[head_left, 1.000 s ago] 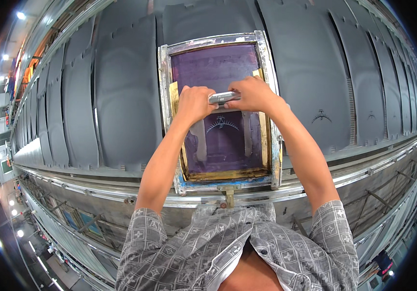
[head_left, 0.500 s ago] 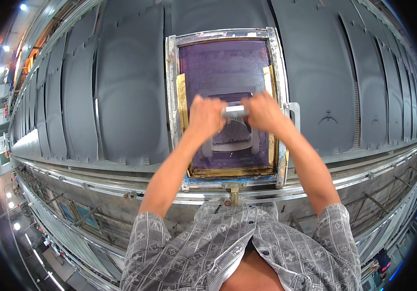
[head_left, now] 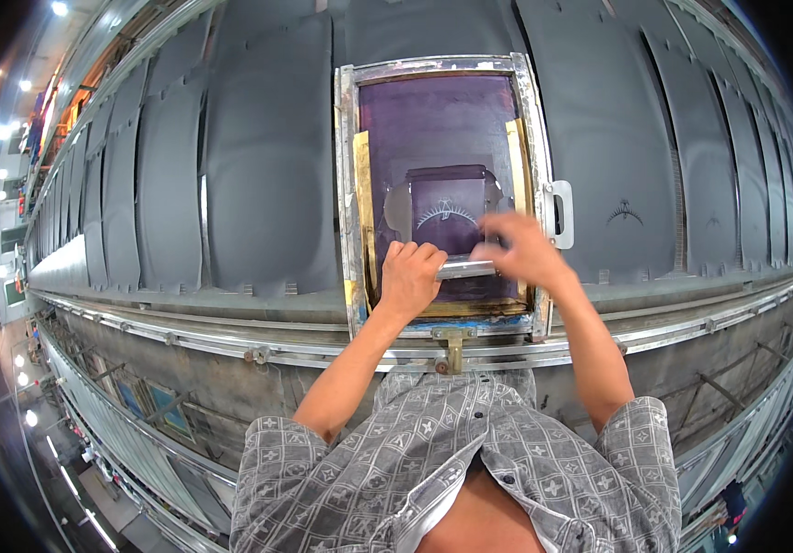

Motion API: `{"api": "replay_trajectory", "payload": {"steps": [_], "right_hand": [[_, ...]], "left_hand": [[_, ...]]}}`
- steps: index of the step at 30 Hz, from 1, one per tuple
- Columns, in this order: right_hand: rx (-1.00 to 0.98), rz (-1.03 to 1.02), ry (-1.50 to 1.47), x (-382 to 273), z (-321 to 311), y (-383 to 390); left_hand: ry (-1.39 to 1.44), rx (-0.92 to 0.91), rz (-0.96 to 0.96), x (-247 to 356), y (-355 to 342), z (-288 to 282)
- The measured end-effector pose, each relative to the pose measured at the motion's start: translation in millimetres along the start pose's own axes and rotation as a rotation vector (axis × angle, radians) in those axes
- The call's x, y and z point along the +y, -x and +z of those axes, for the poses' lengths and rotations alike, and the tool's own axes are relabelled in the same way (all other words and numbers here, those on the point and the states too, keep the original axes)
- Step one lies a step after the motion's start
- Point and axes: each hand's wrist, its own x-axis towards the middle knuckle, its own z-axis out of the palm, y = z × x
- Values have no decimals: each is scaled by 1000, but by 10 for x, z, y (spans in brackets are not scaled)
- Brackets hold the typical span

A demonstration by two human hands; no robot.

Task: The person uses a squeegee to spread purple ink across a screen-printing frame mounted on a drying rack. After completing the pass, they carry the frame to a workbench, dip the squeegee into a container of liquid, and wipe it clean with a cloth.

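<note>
Squeegee [head_left: 466,269] low on screen [head_left: 438,115] | left hand [head_left: 411,278] grips it; right hand [head_left: 522,251] blurred, grip unclear | right panel [head_left: 604,129] printed, left panel [head_left: 272,147] seemingly pending

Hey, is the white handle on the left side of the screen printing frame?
No, the white handle is at the right side of the screen printing frame.

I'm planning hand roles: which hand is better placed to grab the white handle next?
Probably the right hand: it is nearer the white handle, while the left hand grips the metal bar.
</note>
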Motion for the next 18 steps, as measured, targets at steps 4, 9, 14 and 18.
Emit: {"api": "replay_trajectory", "payload": {"steps": [4,9,14,18], "right_hand": [[671,467,151,963,-218,-161],[496,572,-16,978,-171,-263],[617,463,60,397,-413,-427],[596,388,38,-183,-484,-747]], "left_hand": [[26,42,-2,71,11,-8],[26,61,4,-22,194,36],[59,93,-4,-165,329,-319],[106,194,-30,-443,538,-792]]}}
